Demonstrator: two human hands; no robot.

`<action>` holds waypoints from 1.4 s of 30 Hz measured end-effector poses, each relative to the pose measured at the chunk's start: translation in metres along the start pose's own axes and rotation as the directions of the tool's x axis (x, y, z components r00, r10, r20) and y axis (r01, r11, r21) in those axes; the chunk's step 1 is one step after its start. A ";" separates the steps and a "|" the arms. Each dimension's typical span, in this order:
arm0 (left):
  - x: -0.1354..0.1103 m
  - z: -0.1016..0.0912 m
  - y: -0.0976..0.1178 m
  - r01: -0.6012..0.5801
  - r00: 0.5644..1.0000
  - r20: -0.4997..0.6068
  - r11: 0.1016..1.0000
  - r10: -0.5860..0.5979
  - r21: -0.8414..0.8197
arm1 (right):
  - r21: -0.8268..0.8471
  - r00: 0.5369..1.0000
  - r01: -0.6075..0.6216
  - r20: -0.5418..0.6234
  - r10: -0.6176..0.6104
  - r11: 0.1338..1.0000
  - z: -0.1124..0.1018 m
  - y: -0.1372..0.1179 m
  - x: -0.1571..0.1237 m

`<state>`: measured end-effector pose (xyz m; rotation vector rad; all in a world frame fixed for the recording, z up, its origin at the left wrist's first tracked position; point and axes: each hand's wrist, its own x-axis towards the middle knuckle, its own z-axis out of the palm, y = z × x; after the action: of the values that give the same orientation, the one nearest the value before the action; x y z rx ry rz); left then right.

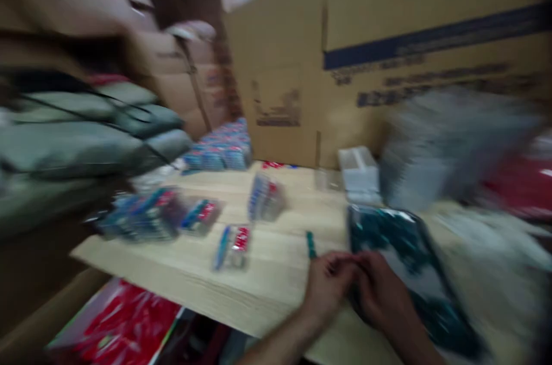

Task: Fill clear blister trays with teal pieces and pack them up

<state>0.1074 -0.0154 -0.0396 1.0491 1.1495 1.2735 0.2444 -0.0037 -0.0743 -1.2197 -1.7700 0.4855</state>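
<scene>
The whole picture is smeared by motion. My left hand (328,281) and my right hand (379,290) meet over the near edge of a pale wooden table (276,284), fingers curled toward each other. A small green piece (311,244) lies or stands just beyond my left fingers; whether they grip it is unclear. My right hand rests against a tray or bag of dark green parts (401,250). Clear packets with blue and red contents (233,245) lie to the left.
A large cardboard box (388,54) stands behind the table. More blue-red packets (142,215) pile at the left, a white box (357,172) at the back. Grey-green sacks (86,135) stack far left. Red packaging (125,325) lies below the table edge.
</scene>
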 end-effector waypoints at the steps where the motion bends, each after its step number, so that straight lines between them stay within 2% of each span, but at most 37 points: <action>1: 0.004 0.002 0.000 0.049 0.999 0.001 0.997 -0.049 -0.064 | 0.048 0.998 -0.059 -0.002 0.059 0.997 -0.004 -0.005 -0.001; 3: 0.012 0.004 0.003 0.166 0.986 0.043 0.968 -0.161 -0.190 | 0.186 0.985 -0.171 0.007 0.173 0.967 -0.006 -0.010 0.004; 5: 0.019 0.003 0.006 0.301 0.952 0.139 0.914 -0.272 -0.274 | 0.315 0.960 -0.274 0.031 0.279 0.909 -0.006 -0.010 0.009; 7: 0.021 0.001 0.010 0.412 0.909 0.206 0.859 -0.363 -0.305 | 0.358 0.942 -0.313 -0.001 0.336 0.879 -0.007 -0.012 0.008; 8: 0.020 0.000 0.010 0.431 0.900 0.215 0.849 -0.380 -0.305 | 0.359 0.937 -0.317 -0.022 0.348 0.878 -0.008 -0.014 0.006; 10: 0.017 -0.004 0.010 0.384 0.920 0.191 0.884 -0.342 -0.265 | 0.326 0.941 -0.312 -0.025 0.338 0.893 -0.007 -0.023 0.000; 12: 0.013 -0.008 0.007 0.255 0.961 0.155 0.952 -0.230 -0.168 | 0.256 0.954 -0.292 0.012 0.299 0.922 -0.007 -0.034 -0.003; 14: 0.012 -0.014 0.005 0.135 0.983 0.133 0.989 -0.125 -0.061 | 0.131 0.970 -0.243 0.037 0.240 0.961 -0.006 -0.046 -0.002; 16: 0.011 -0.019 0.003 0.075 0.991 0.108 0.997 -0.074 -0.012 | -0.006 0.983 -0.177 0.046 0.177 0.984 -0.005 -0.056 0.001; 19: 0.010 -0.024 0.002 0.071 0.995 0.066 0.997 -0.070 -0.017 | -0.150 0.986 -0.139 0.070 0.151 0.979 -0.001 -0.066 0.006; 22: 0.010 -0.025 0.001 0.078 0.996 0.047 0.997 -0.079 0.026 | -0.215 0.977 -0.186 0.064 0.204 0.959 0.004 -0.066 0.007; 27: 0.010 -0.022 0.004 0.040 0.997 0.063 0.989 -0.050 0.145 | -0.137 0.963 -0.269 -0.018 0.269 0.953 0.004 -0.052 0.006; 32: 0.007 -0.021 0.011 0.052 0.986 0.152 0.990 -0.072 0.131 | -0.078 0.955 -0.295 -0.041 0.293 0.952 0.001 -0.048 0.005; 36: 0.005 -0.027 0.009 0.061 0.985 0.155 0.989 -0.082 0.132 | -0.053 0.951 -0.308 -0.011 0.308 0.950 0.003 -0.053 0.004; 39: 0.006 -0.036 0.008 0.172 0.976 0.140 0.985 -0.167 -0.026 | 0.015 0.957 -0.289 0.026 0.288 0.957 0.007 -0.054 0.005; 42: 0.007 -0.048 0.012 0.343 0.936 0.162 0.912 -0.313 -0.224 | 0.123 0.950 -0.310 0.070 0.303 0.943 0.014 -0.050 0.009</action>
<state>0.0583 -0.0101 -0.0349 0.7015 0.9924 1.0372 0.2049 -0.0150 -0.0409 -1.4050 -1.5655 0.8083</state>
